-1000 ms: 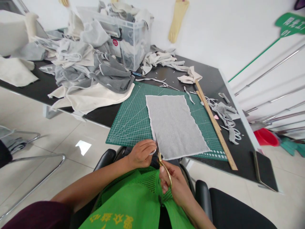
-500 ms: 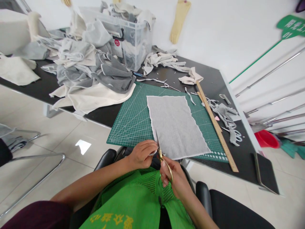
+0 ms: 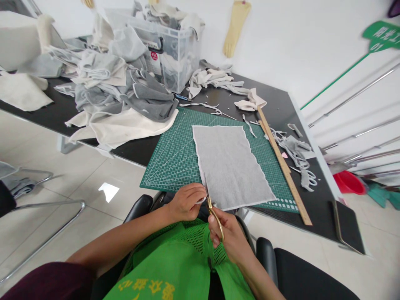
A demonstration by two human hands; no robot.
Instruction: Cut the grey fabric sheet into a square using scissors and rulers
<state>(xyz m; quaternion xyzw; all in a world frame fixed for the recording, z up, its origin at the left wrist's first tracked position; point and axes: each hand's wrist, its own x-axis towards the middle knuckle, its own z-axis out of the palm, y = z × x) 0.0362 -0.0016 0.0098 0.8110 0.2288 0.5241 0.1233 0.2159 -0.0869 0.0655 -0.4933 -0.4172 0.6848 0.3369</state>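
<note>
A grey rectangular cloth (image 3: 231, 166) with pale, ragged edges lies on the green cutting mat (image 3: 168, 154). My right hand (image 3: 226, 229) is closed round the gold handles of a pair of scissors (image 3: 210, 204). Their blades point away from me along the cloth's near left corner. Beside the blades, my left hand (image 3: 189, 202) pinches a small bit of pale grey fabric at that corner. Whether this bit is still joined to the cloth is hidden by the fingers.
Along the mat's right side lies a wooden ruler (image 3: 284, 166), with fabric scraps (image 3: 295, 150) and a phone (image 3: 349, 227) beyond it. Piled cloths (image 3: 103, 91) cover the table's left part. A clear plastic box (image 3: 178, 54) full of fabric stands behind.
The scissors' handles have come closer together and tilted slightly left in my right hand. My left hand and the cloth stay in place.
</note>
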